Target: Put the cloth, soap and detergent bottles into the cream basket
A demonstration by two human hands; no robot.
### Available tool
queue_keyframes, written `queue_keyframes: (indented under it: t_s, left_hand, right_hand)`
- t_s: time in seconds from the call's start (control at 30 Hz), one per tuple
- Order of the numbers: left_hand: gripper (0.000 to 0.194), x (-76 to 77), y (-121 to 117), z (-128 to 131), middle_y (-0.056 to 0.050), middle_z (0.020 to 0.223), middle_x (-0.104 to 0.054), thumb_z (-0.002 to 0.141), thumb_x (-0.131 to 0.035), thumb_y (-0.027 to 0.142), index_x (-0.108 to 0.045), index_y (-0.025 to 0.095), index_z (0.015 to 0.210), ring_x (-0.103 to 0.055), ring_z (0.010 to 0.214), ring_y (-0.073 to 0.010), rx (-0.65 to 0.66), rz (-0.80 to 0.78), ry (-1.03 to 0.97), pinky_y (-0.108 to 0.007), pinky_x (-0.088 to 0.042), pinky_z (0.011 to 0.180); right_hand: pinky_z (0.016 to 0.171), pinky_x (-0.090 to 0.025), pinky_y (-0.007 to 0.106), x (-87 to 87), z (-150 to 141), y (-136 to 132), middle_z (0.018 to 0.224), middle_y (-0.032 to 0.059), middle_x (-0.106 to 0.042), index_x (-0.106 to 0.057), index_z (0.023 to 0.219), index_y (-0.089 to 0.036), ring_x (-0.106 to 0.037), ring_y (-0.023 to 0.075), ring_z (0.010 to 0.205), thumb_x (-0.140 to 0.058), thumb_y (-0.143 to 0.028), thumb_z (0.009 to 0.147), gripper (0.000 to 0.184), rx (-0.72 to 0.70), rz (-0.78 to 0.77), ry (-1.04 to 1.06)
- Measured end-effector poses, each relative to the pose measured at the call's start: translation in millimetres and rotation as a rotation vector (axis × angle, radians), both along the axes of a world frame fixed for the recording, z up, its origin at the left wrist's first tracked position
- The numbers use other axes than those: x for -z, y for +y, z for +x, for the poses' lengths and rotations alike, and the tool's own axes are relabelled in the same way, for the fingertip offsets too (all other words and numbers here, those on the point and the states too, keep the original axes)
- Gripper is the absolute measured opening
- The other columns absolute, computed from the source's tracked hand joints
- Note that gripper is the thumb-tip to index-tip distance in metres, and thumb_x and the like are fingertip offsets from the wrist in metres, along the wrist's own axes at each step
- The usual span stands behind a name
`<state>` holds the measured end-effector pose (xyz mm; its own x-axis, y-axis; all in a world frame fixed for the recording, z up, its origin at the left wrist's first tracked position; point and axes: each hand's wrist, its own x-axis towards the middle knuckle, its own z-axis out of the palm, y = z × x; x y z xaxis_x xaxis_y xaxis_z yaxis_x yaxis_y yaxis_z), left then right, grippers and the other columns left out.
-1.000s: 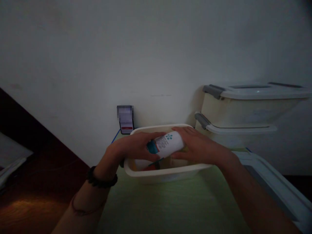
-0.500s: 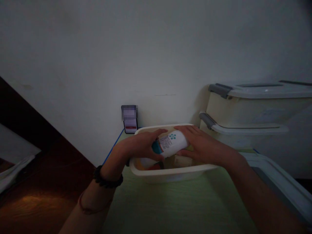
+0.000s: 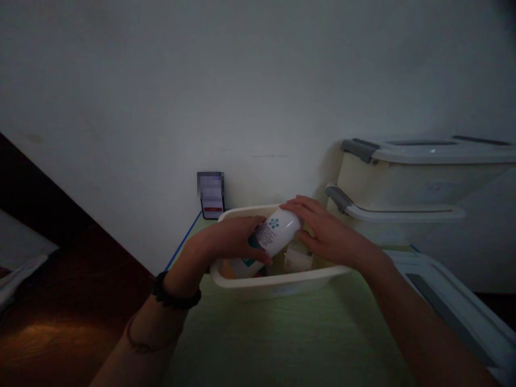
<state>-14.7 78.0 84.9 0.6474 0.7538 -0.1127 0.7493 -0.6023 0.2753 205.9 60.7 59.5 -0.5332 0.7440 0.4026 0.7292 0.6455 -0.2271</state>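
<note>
A white bottle [image 3: 276, 232] with a teal label and small print is held tilted over a cream plastic bin [image 3: 278, 285], its right end raised and its left end down inside. My left hand [image 3: 236, 239] is closed around the bottle's lower left part. With curled fingers, my right hand [image 3: 316, 223] grips the rounded upper right end. A small pale box [image 3: 298, 259] lies in the bin beneath my right hand. Something orange shows at the bin's left end, mostly hidden by the bottle and my left hand.
A phone [image 3: 212, 199] leans on the wall behind the bin. Two lidded storage boxes [image 3: 411, 185] are stacked at the right. A pale lid with a grey strip [image 3: 447, 306] lies at the right of the green tabletop [image 3: 274, 338].
The bottle has tipped more steeply, its right end rising. My right hand has moved up and left with it, and more of the small pale box shows. The view has shifted slightly.
</note>
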Motion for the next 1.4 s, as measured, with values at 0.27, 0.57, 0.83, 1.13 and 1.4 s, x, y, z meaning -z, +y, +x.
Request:
queue_keyframes:
  t_s: [0.27, 0.57, 0.83, 1.13, 1.4]
  left_hand:
    - [0.055, -9.0, 5.2, -14.8, -0.008, 0.114, -0.063, 0.078, -0.058, 0.044, -0.048, 0.019, 0.126, -0.059, 0.1, -0.0201, -0.031, -0.049, -0.115, -0.03, -0.043, 0.088]
    - [0.047, -11.1, 15.9, -41.3, -0.01, 0.121, -0.056, 0.083, -0.049, 0.043, -0.052, 0.016, 0.121, -0.052, 0.107, -0.0225, -0.113, 0.241, -0.11, -0.033, -0.041, 0.091]
    - [0.036, 0.0, 29.0, -38.2, -0.01, 0.105, -0.068, 0.086, -0.039, 0.029, -0.062, 0.015, 0.11, -0.062, 0.091, -0.0207, -0.215, 0.164, -0.158, -0.032, -0.047, 0.079]
    - [0.03, 11.5, 37.9, -37.1, -0.007, 0.095, -0.069, 0.083, -0.048, 0.038, -0.067, 0.019, 0.096, -0.062, 0.084, -0.0197, -0.349, 0.339, -0.29, -0.031, -0.046, 0.077]
    - [0.04, 2.0, 7.2, -1.2, -0.01, 0.111, -0.063, 0.088, -0.04, 0.043, -0.06, 0.016, 0.11, -0.058, 0.101, -0.0213, -0.056, 0.291, -0.241, -0.034, -0.044, 0.089]
  right_hand:
    - [0.108, -0.028, 0.045, -0.6, -1.0, -1.4, 0.141, 0.0142, -0.032, -0.035, 0.133, -0.016, -0.029, 0.0231, 0.133, -0.043, -0.012, 0.079, 0.055, 0.04, -0.034, 0.007]
    - [0.102, -0.037, 0.046, 1.3, -0.4, -1.4, 0.141, 0.0146, -0.027, -0.031, 0.134, -0.02, -0.041, 0.0265, 0.125, -0.044, -0.014, 0.078, 0.057, 0.101, -0.067, 0.02]
    - [0.103, -0.036, 0.041, -2.5, -0.8, 0.3, 0.134, 0.0145, -0.035, -0.038, 0.129, -0.015, -0.046, 0.0237, 0.119, -0.043, -0.012, 0.078, 0.051, 0.092, -0.056, -0.005]
    - [0.1, -0.039, 0.045, 2.5, -5.9, 2.4, 0.136, 0.0164, -0.033, -0.038, 0.129, -0.016, -0.044, 0.0257, 0.122, -0.045, -0.012, 0.076, 0.053, 0.171, -0.055, 0.031]
    - [0.102, -0.035, 0.042, -16.0, 16.8, -15.1, 0.13, 0.0157, -0.041, -0.037, 0.129, -0.015, -0.043, 0.0228, 0.121, -0.044, -0.027, 0.087, 0.045, 0.127, -0.01, 0.055]
